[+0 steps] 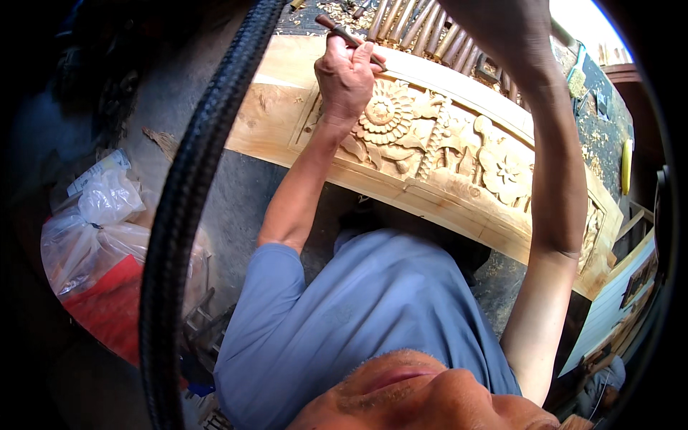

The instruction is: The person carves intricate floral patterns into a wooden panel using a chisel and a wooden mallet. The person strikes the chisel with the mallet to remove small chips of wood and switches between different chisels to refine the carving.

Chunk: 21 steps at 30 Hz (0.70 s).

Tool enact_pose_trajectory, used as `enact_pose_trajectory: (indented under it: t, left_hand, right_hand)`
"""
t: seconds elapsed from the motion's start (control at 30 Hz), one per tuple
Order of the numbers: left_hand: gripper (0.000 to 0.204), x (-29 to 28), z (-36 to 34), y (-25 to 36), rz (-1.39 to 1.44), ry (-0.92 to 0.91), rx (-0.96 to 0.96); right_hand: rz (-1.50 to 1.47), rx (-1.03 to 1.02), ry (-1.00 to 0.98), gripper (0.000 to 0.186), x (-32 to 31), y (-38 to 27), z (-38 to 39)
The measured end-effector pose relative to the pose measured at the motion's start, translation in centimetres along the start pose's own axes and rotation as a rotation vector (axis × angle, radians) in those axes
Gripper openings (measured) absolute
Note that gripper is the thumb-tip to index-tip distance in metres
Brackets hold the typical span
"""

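Our left hand (348, 80) gripped a chisel (344, 34) at the board (266, 118); a cable (188, 193) crossed our view — right hand (505, 30), grip unclear, near tools (423, 30).

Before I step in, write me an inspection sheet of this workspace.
Surface: dark bench, strewn with wood shavings.
Job's things: wooden panel carved with flowers and leaves; slim dark tool.
Clutter: row of wooden-handled tools beyond the panel; yellow object far right.
Hands: left hand closed around the slim tool; right hand cut off by the upper edge, grip unclear.
Cables: thick black braided cord, view's left.
Surroundings: tied clear plastic bag at left.
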<state>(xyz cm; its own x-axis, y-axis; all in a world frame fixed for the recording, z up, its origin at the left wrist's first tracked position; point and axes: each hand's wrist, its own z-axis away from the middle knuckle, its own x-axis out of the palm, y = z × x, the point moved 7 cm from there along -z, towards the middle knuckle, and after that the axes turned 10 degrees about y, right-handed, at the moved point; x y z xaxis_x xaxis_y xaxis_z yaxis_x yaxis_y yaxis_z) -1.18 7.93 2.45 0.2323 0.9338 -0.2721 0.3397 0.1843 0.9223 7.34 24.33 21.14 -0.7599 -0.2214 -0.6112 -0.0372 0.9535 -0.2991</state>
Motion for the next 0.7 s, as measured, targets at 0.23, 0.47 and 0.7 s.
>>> enact_pose_trajectory:
  t: [0.23, 0.47, 0.7]
  left_hand:
    - [0.009, 1.1, 1.2, 2.3, -0.226, 0.011, 0.308]
    - [0.015, 0.6, 0.4, 0.4, 0.039, 0.0, 0.009]
    - [0.002, 1.5, 1.9, 2.8, -0.384, 0.055, 0.428]
  right_hand:
    - [0.187, -0.35, -0.009, 0.033, 2.5, -2.0, 2.4]
    - [-0.492, -0.014, 0.097, 0.036, -1.8, 0.8, 0.2]
    - [0.213, -0.314, -0.084, 0.038, 3.5, -1.2, 2.7]
